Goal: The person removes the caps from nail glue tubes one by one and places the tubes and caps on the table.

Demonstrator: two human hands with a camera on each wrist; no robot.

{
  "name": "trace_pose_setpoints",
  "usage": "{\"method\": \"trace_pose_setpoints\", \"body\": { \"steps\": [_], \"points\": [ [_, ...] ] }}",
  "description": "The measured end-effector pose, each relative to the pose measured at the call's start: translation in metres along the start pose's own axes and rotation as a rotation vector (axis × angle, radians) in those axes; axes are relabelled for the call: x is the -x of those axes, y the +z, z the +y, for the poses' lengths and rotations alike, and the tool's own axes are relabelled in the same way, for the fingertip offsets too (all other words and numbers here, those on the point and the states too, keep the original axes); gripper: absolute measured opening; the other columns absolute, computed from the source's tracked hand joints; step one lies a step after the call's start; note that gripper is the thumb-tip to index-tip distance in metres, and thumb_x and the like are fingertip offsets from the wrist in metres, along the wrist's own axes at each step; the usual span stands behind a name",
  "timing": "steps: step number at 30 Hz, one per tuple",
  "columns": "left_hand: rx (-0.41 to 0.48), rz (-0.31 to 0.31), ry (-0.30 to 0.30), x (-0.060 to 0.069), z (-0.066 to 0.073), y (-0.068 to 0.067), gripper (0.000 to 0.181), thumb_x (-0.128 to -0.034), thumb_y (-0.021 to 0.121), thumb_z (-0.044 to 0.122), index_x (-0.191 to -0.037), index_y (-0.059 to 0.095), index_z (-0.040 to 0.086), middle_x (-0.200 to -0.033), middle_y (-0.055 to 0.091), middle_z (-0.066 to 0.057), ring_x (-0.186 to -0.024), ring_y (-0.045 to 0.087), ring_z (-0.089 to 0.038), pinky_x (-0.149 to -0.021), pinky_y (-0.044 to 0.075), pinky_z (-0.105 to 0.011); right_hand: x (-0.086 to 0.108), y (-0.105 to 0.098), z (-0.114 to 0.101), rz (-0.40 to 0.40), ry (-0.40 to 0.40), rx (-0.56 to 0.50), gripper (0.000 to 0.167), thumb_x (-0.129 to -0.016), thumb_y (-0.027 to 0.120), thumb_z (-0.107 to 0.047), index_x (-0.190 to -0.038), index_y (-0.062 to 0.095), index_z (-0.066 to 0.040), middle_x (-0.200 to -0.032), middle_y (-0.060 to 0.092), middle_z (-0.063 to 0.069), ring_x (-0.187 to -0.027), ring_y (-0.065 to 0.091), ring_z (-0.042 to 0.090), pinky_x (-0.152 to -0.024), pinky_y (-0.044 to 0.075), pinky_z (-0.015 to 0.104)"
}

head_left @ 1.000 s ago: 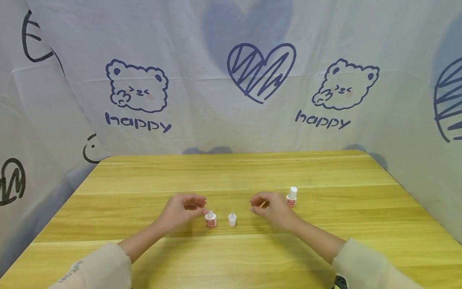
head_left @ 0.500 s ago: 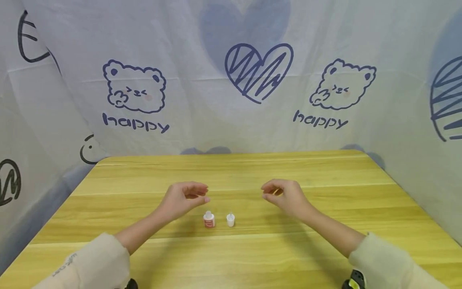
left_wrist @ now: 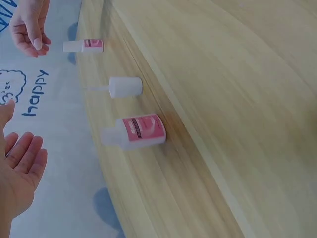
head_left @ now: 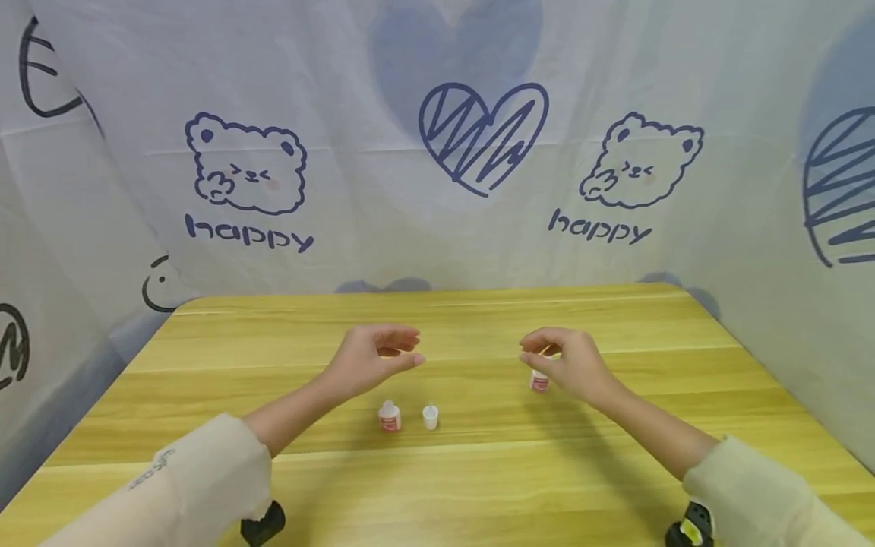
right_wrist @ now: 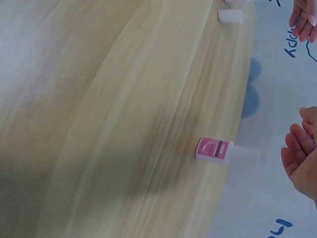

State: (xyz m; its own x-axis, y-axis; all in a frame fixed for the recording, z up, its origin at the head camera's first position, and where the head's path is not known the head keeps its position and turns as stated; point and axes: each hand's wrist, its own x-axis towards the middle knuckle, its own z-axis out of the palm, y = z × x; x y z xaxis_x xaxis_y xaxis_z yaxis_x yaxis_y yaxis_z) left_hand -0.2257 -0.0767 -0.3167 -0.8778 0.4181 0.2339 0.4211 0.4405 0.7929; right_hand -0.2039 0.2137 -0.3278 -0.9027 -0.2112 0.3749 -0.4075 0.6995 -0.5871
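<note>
Left hand [head_left: 372, 355]: empty, thumb and fingers apart. Left bottle [head_left: 390, 418], apparently uncapped, stands on the surface [head_left: 478, 479]; a knock could spill it. Cap [head_left: 430, 417], standing beside it, could tip if brushed. Right bottle [right_wrist: 214, 150]: lowering the empty, loosely curved right hand [head_left: 569, 363] could topple it.

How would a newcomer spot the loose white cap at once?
Find the wood-grain table. On it, between the left bottle and right bottle, nearer the left one, stands the white cap. Unlike both pink-labelled bottles, it is plain white, with a thin spike pointing up.
</note>
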Motion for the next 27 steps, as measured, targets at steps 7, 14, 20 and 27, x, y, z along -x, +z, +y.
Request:
{"method": "trace_pose_setpoints", "body": {
  "steps": [7,14,20,27],
  "points": [
    [-0.007,-0.025,0.022,-0.013,0.013,0.017,0.038,-0.0829,0.070,0.017,-0.117,0.062,0.000,-0.113,0.067,-0.015,-0.102,0.064,-0.027,-0.086,0.053,-0.032,0.000,-0.009,0.005,0.026,0.005,0.014,0.011,-0.082,0.069,-0.005,-0.091,0.069,0.001,-0.089,0.071,0.013,-0.081,0.064,0.024,-0.073,0.053,0.031],
    [-0.003,-0.062,0.080,-0.023,0.024,0.036,0.038,-0.0837,0.069,0.017,-0.117,0.062,-0.001,-0.112,0.067,-0.017,-0.101,0.064,-0.028,-0.084,0.053,-0.028,-0.002,-0.015,0.013,0.038,0.024,0.041,0.013,-0.082,0.069,-0.006,-0.093,0.069,0.001,-0.091,0.071,0.015,-0.083,0.064,0.026,-0.073,0.053,0.033],
    [0.004,-0.048,0.062,-0.032,0.029,0.051,0.038,-0.0828,0.070,0.016,-0.116,0.062,0.000,-0.111,0.067,-0.015,-0.100,0.065,-0.025,-0.083,0.053,-0.027,-0.004,-0.018,0.018,0.034,0.048,0.032,0.014,-0.083,0.068,-0.006,-0.094,0.069,0.002,-0.093,0.070,0.017,-0.083,0.064,0.026,-0.071,0.052,0.027],
    [0.017,-0.060,0.046,-0.039,0.041,0.076,0.041,-0.0822,0.071,0.021,-0.116,0.062,-0.001,-0.115,0.065,-0.016,-0.105,0.063,-0.027,-0.086,0.053,-0.034,-0.006,-0.021,0.025,0.041,0.055,0.012,0.016,-0.083,0.068,-0.006,-0.096,0.068,0.004,-0.094,0.070,0.019,-0.083,0.064,0.026,-0.071,0.053,0.025]
  ]
}}
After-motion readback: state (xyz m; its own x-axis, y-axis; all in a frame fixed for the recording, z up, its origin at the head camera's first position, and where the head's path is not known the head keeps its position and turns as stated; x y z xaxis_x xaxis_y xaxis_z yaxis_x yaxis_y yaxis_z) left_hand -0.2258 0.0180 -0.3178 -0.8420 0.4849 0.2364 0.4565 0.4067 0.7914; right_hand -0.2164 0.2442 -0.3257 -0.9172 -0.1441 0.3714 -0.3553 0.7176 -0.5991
